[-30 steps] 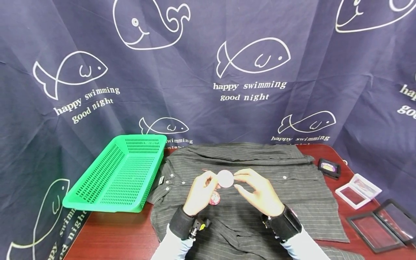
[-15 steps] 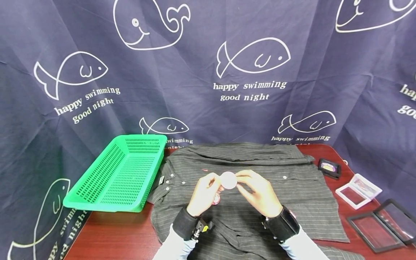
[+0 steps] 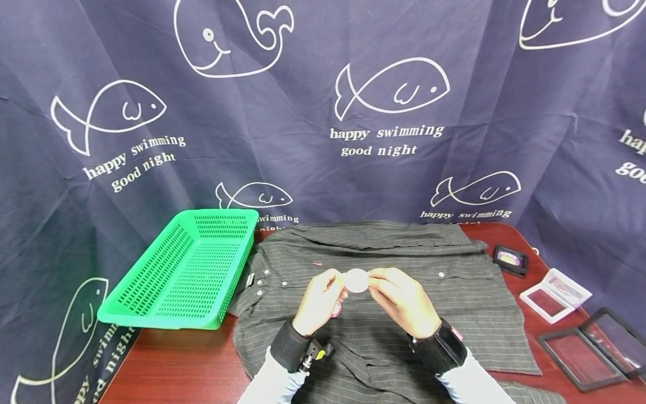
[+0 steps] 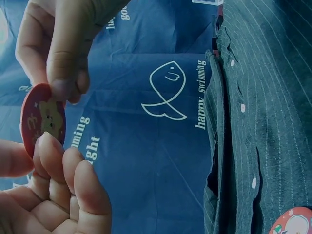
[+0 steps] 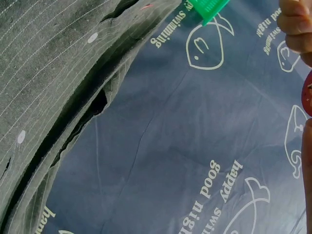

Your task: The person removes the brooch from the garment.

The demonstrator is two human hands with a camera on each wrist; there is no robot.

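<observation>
Between both hands, above the dark striped shirt [image 3: 393, 325], is a round badge [image 3: 356, 280]. Its pale side faces the head view, while the left wrist view shows its red side with a yellow cartoon figure. My left hand [image 3: 318, 300] pinches one edge between thumb and fingers. At the opposite edge my right hand [image 3: 402, 297] pinches it too, with its thumb [image 4: 62, 87] on the red side. A second round red badge [image 3: 336, 309] lies on the shirt, partly hidden by the left hand; the left wrist view catches part of it at the bottom right corner.
At the left stands a green plastic basket [image 3: 194, 280]. Along the right edge of the red-brown table [image 3: 176, 365] lie a black case with a picture [image 3: 511, 260], an opened white frame [image 3: 544, 304] and an opened black frame [image 3: 580, 359]. A patterned curtain [image 3: 323, 112] hangs behind.
The badge and left hand have shifted slightly right. My right hand's fingers, more spread at first, have closed in on the badge's right edge. The left hand now covers more of the second badge.
</observation>
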